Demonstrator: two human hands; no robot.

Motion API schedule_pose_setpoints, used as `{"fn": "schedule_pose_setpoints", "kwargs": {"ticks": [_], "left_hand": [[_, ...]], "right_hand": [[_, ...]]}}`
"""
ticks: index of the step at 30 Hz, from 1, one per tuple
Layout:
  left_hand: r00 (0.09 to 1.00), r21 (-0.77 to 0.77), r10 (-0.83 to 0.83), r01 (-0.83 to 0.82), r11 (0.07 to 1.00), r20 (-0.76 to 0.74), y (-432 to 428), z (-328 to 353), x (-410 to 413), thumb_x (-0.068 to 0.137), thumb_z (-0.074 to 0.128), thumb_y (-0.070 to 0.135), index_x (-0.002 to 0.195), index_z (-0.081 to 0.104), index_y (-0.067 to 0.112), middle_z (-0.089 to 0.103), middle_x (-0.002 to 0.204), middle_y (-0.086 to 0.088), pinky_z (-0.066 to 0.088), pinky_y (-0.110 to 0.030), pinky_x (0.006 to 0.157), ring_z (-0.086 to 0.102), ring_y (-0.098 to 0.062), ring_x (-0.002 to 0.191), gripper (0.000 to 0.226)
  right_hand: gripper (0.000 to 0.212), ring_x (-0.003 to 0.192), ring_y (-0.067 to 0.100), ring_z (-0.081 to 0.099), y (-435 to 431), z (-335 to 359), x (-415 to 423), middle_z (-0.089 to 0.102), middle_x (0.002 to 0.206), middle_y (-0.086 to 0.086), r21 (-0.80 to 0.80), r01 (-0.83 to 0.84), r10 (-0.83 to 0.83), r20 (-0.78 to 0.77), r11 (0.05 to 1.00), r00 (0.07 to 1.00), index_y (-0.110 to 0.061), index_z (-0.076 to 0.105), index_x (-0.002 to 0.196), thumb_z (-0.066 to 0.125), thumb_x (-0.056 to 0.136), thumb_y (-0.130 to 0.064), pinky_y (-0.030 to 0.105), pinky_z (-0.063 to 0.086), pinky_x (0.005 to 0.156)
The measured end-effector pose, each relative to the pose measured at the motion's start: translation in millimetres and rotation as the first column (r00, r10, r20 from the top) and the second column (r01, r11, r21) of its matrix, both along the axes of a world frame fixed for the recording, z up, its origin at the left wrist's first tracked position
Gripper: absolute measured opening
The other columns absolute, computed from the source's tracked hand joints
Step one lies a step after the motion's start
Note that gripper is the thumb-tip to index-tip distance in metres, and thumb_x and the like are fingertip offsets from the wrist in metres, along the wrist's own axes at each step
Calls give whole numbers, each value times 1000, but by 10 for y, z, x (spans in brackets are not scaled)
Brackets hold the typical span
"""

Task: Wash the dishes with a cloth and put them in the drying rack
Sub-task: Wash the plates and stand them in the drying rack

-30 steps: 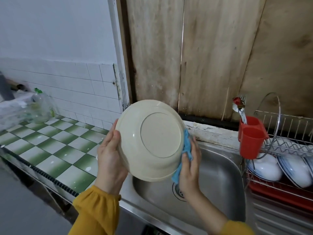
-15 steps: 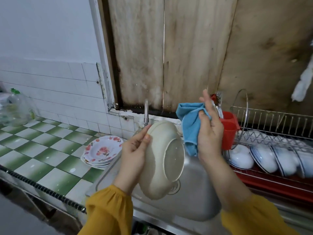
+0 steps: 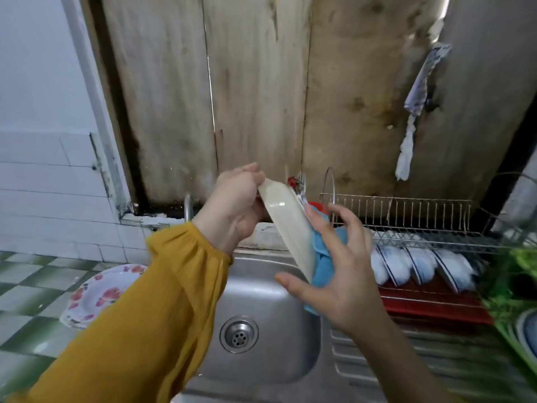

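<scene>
- Cream dish (image 3: 286, 228): held edge-on and tilted in the air above the sink (image 3: 261, 292), touching no surface, just left of the drying rack (image 3: 406, 210).
- Left grip (image 3: 235, 207): my fingers are curled over the dish's upper rim and closed firmly on it. This hand carries the weight.
- Right grip (image 3: 340, 271): my fingers are spread and half bent, pressing the blue cloth (image 3: 322, 257) against the dish's far face. My thumb lies on the near side at the lower edge, so cloth and dish are pinched between them.
- Step in hand, as I judge it: this dish is being wiped and has not yet been racked.
- Done: a row of white bowls (image 3: 421, 266) stands on edge in the rack's lower tier, above a red tray (image 3: 430, 303).
- Left to do: a stack of floral plates (image 3: 98, 295) sits on the green-checked tabletop (image 3: 23, 286) left of the sink, well apart from the rack. They probably await washing, though I cannot tell whether they are clean.
- Overall I judge the task roughly midway, with one dish in hand and a stack to follow.
</scene>
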State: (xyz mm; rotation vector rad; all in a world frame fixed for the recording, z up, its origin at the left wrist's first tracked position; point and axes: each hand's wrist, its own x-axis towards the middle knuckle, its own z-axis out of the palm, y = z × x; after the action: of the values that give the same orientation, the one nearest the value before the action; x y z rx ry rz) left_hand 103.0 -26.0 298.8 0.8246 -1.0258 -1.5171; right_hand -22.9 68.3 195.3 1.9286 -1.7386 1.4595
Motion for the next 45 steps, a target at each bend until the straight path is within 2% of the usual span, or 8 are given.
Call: {"fn": "schedule_pose_setpoints", "kwargs": {"ticks": [4,11,15,22,24,26,28,45], "left_hand": [[987,5,-149,149,989,64,60,250,-355,101,43,3,96,52,2,55,86,-17,52,-37,48,60,-24,62,11],[867,-35,-475,485,874,152,56,450,-938,104,42,14,76,45,5,50,38,0,55,-26,45,58,-11,37,29],[815,-28,-549,563,826,183,28,421,-1167,102,48,22,123,51,-4,63,105,-27,61,-42,56,68,-33,74,33],[901,-396,-198,356,846,386,-289,-38,-1400,99,49,4,147,40,13,58,121,-4,52,-17,73,58,-9,94,50],[819,-550,15,372,748,574,-454,-193,-1398,99,50,11,148,39,16,52,140,-4,51,-16,86,56,-12,113,51],[646,-603,206,485,634,735,-626,-325,-1400,97,50,9,151,32,13,31,157,-7,28,-27,115,31,-20,143,57],[494,-579,316,588,565,810,-771,-447,-1404,98,51,13,154,22,9,14,162,-8,9,-28,119,9,-21,150,62],[348,-590,550,726,353,759,-1319,-688,-1231,97,46,50,155,15,28,13,162,13,14,-37,121,7,-8,149,69]], "right_hand": [[72,119,22,31,91,125,-197,36,141,3,-157,226,-248,-139,961,959,-42,40,143,54,73,-55,43,53,75],[49,106,29,39,180,250,-477,56,130,8,-428,362,-417,-37,828,908,-22,65,128,51,81,-28,32,43,75],[47,103,28,38,143,347,-621,60,123,12,-465,455,-485,61,760,872,-12,67,123,46,81,-18,16,26,85],[52,104,21,36,-278,383,-787,60,119,6,-425,517,-460,237,743,856,-21,66,126,40,81,-21,4,29,66],[52,104,21,37,-406,402,-829,60,119,7,-430,524,-460,251,735,851,-21,66,126,40,81,-21,10,28,65],[52,105,21,37,-521,438,-874,61,118,7,-436,540,-475,257,720,842,-21,66,125,40,81,-21,17,32,62],[50,106,25,41,-619,468,-918,61,118,6,-425,551,-484,263,718,834,-20,66,125,43,81,-17,18,33,61],[54,104,34,48,-1379,299,-1155,62,115,9,-268,611,-585,178,745,791,-18,67,123,36,80,-28,48,55,62]]}}
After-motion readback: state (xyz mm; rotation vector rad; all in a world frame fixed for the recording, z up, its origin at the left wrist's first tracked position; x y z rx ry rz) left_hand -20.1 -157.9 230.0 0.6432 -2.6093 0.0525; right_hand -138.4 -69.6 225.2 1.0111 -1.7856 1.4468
